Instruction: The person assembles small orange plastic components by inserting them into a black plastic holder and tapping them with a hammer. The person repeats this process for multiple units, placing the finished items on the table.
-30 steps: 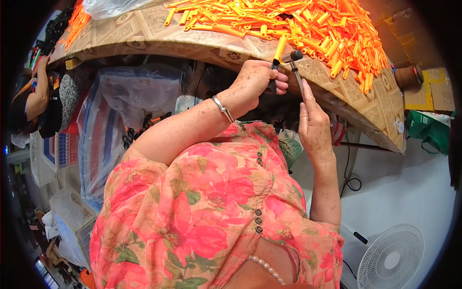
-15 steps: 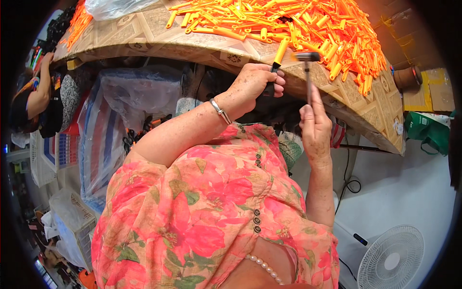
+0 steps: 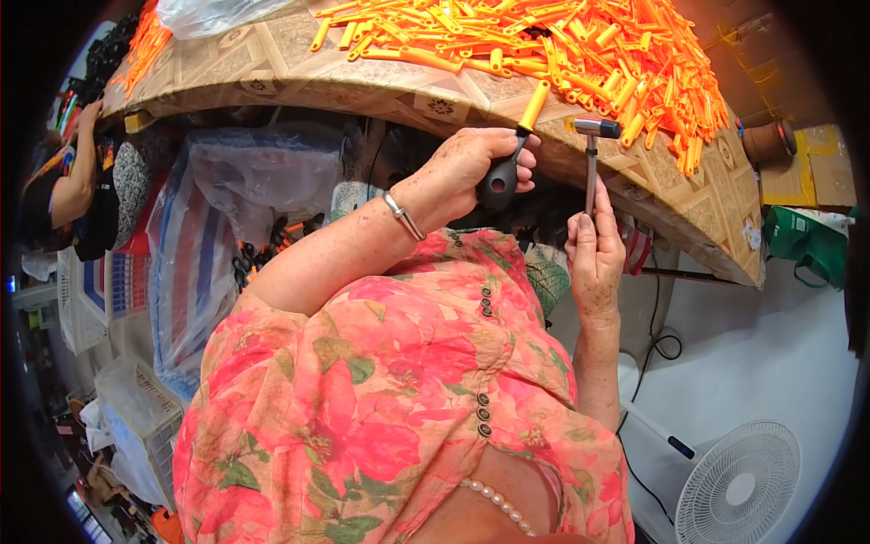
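Observation:
My left hand (image 3: 471, 168) is closed around a black handle (image 3: 497, 185) with a hole near its rounded lower end. An orange plastic sleeve (image 3: 535, 105) sits on the handle's upper end, tilted up toward the table. In my right hand (image 3: 595, 263) is a small hammer (image 3: 598, 128), gripped low on its metal shaft with the forefinger stretched along it. The hammer's head is dark with a silvery middle and a yellowish face, and it stands apart from the sleeve, to its right. A heap of orange plastic pieces (image 3: 507, 41) lies on the table beyond both hands.
The table's curved front edge (image 3: 362, 98) runs just beyond my hands. Clear plastic film (image 3: 217, 14) lies at the far left. Below stand a striped bag (image 3: 195, 263), a white fan (image 3: 741, 490) and a green bag (image 3: 807, 249). Another person's arm (image 3: 80, 172) reaches the table at left.
The hammer head has moved right and down, away from the orange sleeve. My left hand has turned and shifted slightly, showing more of the black handle and its hole.

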`<action>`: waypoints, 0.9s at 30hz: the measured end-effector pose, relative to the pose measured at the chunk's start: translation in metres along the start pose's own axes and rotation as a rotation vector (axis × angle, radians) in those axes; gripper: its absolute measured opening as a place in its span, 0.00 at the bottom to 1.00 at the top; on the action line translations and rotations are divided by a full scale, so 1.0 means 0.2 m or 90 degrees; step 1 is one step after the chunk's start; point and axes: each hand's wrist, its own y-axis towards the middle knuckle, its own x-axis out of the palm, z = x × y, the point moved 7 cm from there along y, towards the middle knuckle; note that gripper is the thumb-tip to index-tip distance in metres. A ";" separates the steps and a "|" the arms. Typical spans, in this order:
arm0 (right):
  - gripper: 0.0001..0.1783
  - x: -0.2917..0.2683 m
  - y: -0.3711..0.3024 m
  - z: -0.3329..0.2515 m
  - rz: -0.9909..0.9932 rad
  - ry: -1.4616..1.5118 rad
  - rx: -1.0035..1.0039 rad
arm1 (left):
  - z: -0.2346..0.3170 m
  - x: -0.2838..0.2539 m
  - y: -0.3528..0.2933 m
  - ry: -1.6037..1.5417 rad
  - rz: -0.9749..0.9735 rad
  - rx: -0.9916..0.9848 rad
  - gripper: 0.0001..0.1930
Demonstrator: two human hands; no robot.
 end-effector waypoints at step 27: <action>0.29 0.05 0.18 -0.17 -0.096 -0.028 -0.019 | 0.11 -0.05 -0.01 0.102 0.052 0.017 0.11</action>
